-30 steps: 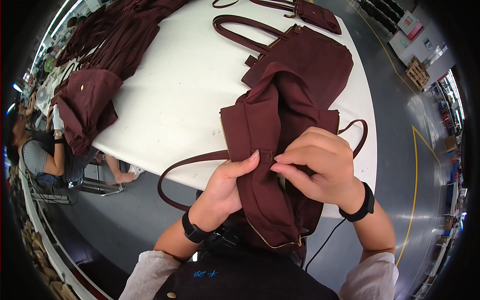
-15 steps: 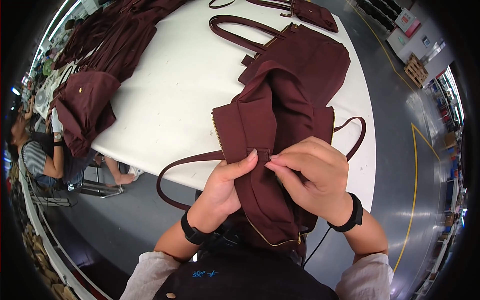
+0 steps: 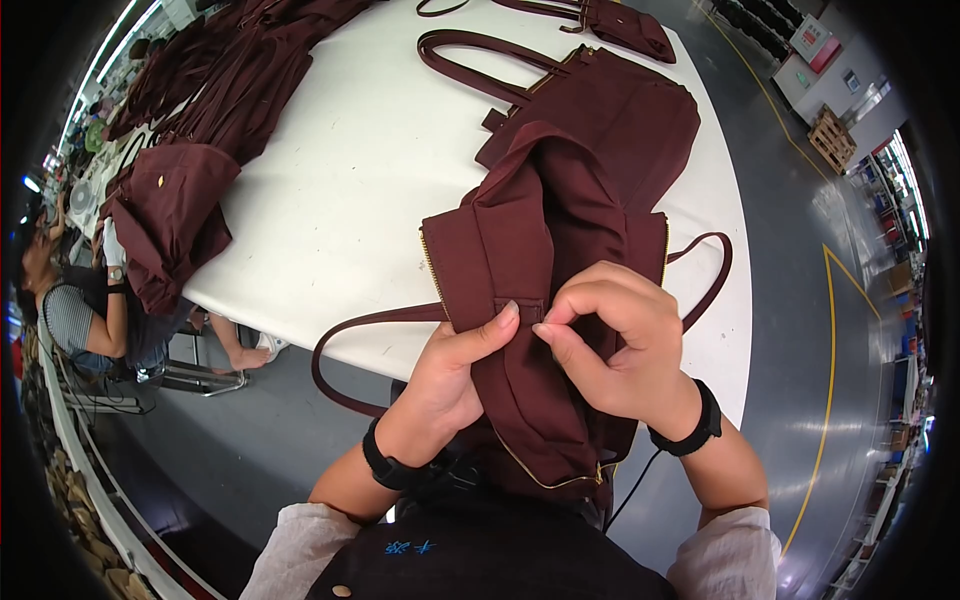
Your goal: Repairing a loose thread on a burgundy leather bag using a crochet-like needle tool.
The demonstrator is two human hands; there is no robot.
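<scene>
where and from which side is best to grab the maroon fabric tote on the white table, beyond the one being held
The maroon fabric tote is probably best gripped at the bend of its looped maroon strap, from the left: it reaches out that way over the white table. The tote's near end looks overlapped by the held maroon bag.

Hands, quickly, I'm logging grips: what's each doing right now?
Left hand: closed on the bag.
Right hand: closed in a pinch; whether it holds anything cannot be told.
</scene>
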